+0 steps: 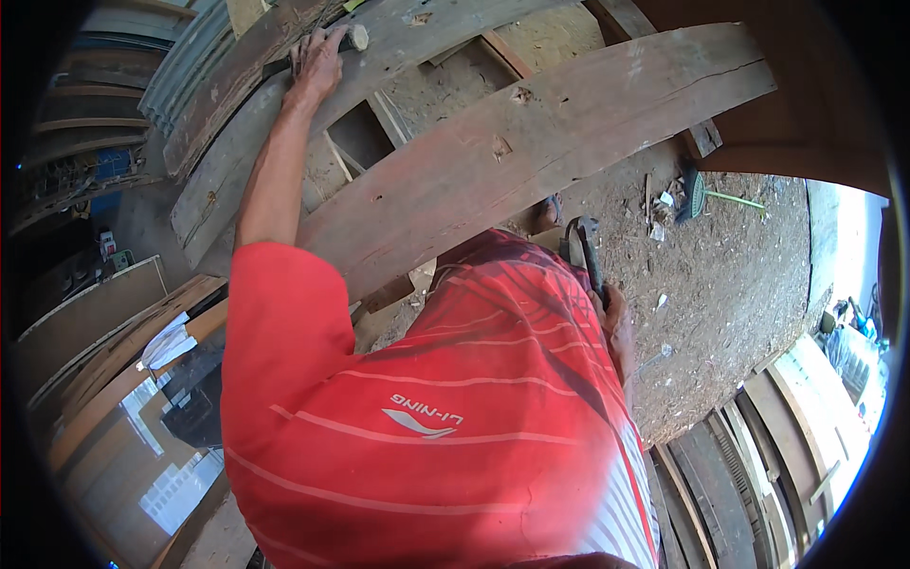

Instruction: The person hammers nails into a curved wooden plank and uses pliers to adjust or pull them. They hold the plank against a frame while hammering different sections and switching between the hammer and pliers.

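My left hand (318,68) is stretched far out at the upper left, fingers curled round a short piece with a pale, rounded end (356,38). Something dark shows on the other side of that hand; its kind is unclear. Beneath it lies a long weathered plank (417,36). A second wide plank (569,123), cracked and with knot holes, runs slantwise across the middle, nearer to me. Low beside my body, my right hand (618,327) is closed on the dark handle of a hammer (590,254), its metal head pointing up and away.
Wooden crosspieces (507,54) lie below the planks. Dirt ground (720,275) with chips and scraps spreads to the right, with a green-handled tool (697,194) on it. Stacked boards (701,484) stand at the lower right. Corrugated sheets (185,66) and papers (171,341) are at left.
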{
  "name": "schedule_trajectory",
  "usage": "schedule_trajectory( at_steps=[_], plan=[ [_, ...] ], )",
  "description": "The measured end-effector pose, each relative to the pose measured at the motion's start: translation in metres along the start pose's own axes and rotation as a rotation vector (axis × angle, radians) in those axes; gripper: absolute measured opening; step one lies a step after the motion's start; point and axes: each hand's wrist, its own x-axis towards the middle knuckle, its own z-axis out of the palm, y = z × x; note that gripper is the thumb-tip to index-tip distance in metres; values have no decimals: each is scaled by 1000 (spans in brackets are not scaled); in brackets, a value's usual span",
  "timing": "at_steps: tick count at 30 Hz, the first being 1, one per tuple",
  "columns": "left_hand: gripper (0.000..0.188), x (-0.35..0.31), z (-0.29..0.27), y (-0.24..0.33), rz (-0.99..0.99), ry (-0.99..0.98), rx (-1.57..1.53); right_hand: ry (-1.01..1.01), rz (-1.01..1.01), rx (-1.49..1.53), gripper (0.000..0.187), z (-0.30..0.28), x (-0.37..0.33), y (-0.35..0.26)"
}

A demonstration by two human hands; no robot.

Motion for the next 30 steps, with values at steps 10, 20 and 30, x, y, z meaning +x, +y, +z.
schedule_trajectory(
  at_steps=[10,20,30],
  plan=[
    [39,-21,-156,129,175,566,-289,91,19,66,40,7,5,24],
    [35,-28,-138,222,-63,321,-1540,8,-3,211,39,-10,7,-23],
    [38,-20,-114,249,-184,212,-1562,86,-33,165,45,4,-2,-7]
  ],
)
